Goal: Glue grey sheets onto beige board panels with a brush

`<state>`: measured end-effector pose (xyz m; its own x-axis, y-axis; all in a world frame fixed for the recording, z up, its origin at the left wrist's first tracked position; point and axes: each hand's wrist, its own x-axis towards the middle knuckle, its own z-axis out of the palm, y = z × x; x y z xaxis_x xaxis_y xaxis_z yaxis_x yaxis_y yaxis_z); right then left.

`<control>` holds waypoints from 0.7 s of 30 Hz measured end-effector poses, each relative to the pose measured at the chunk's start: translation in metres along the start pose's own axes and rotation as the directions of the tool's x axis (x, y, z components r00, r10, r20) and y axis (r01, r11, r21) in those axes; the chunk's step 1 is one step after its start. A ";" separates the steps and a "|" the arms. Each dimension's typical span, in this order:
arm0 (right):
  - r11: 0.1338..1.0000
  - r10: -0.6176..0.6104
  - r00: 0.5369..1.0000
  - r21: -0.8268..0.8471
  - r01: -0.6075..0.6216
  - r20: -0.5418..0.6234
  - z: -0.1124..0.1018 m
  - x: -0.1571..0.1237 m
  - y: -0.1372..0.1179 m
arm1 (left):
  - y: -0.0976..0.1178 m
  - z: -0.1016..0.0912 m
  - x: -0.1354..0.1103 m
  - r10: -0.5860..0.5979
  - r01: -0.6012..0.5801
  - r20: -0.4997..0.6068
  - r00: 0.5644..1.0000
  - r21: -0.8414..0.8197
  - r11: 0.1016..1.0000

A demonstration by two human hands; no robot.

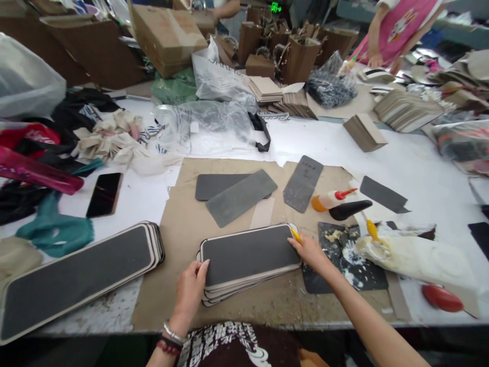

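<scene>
The stacked panels [250, 255] have a matt, finely rough dark grey face, bordered by smooth beige card. The loose grey sheet [241, 198] looks dull and suede-like, and it lies on coarse brown kraft paper [191, 234]. The squeeze bottle [328, 200] is smooth, glossy plastic, and the phone [104, 194] has a shiny glass face. The bag [206, 120] is thin, crinkled clear plastic, the crumpled cloth [53, 234] is soft teal fabric, and the box [166, 38] is plain matt cardboard.
</scene>
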<state>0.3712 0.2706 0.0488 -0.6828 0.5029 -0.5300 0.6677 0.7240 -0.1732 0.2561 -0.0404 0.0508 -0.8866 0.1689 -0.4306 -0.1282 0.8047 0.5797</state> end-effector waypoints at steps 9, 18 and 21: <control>0.997 0.037 0.999 -0.062 -0.037 -0.002 -0.003 -0.006 -0.007 | 0.000 0.001 -0.001 0.030 -0.027 -0.028 0.999 0.078 0.997; 0.984 0.076 0.997 -0.164 -0.074 0.002 0.000 -0.011 -0.011 | -0.011 0.007 -0.002 0.084 -0.086 -0.137 0.987 -0.010 0.996; 0.985 0.067 0.998 -0.157 -0.065 0.007 0.003 -0.007 -0.008 | -0.013 0.010 -0.001 0.105 -0.114 -0.170 0.980 -0.041 0.993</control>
<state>0.3713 0.2597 0.0511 -0.6348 0.5469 -0.5459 0.6555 0.7552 -0.0057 0.2628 -0.0451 0.0370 -0.9579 0.1531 -0.2430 -0.0446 0.7564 0.6526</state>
